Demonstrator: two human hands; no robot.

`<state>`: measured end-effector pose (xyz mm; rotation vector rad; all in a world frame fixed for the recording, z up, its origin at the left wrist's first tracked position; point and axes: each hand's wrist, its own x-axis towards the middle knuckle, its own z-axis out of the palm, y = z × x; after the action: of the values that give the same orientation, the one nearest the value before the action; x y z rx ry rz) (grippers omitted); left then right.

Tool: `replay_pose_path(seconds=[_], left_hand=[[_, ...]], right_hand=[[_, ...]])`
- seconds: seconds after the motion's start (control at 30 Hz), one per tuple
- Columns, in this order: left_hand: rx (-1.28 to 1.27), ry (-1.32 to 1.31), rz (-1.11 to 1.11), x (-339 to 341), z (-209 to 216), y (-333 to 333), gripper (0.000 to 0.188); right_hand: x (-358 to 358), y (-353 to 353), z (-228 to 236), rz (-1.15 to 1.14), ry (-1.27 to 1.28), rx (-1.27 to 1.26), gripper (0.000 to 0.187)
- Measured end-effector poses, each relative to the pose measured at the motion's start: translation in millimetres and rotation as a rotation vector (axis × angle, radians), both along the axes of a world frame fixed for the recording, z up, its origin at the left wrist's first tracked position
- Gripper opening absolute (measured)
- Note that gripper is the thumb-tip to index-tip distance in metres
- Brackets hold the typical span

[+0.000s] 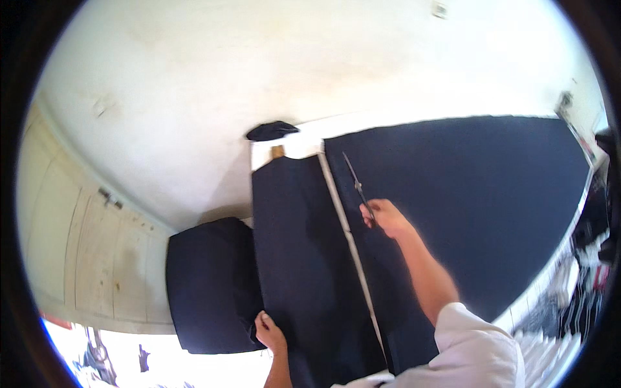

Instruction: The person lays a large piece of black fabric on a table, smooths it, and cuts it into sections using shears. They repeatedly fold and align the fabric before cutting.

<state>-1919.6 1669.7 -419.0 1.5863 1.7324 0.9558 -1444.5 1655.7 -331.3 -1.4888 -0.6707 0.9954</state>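
Nearest edge: left hand (270,332), fingers closed on one dark fabric strip (304,258), at its lower left edge.
Centre: right hand (387,218), fingers gripping one pair of scissors (357,184), blades on one large dark fabric panel (466,200).
Between fabrics: one bare worktop (343,220) strip.
Far: one dark bundle (272,130).
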Motion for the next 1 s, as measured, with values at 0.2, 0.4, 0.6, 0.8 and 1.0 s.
replay_pose_path(seconds=[0.2, 0.4, 0.6, 0.8, 1.0], left_hand=[[0.283, 0.384, -0.858, 12, 42, -128, 0.044], [0.459, 0.817, -1.221, 51, -8, -224, 0.070], [0.015, -0.023, -0.692, 29, 31, -149, 0.021], [-0.406, -0.694, -0.294, -18, 112, -85, 0.024], [-0.327, -0.334, -0.592, -62, 124, -102, 0.085]], right_hand=[[-68, -347, 13, -0.364, -0.723, -0.480, 0.024], [-123, -454, -1, -0.502, -0.984, -0.968, 0.043], [-278, -322, -23, -0.349, -1.096, -0.420, 0.040], [-461, -125, -100, -0.265, -0.871, -0.562, 0.089], [-366, -89, -73, -0.266, -0.457, -0.509, 0.057]])
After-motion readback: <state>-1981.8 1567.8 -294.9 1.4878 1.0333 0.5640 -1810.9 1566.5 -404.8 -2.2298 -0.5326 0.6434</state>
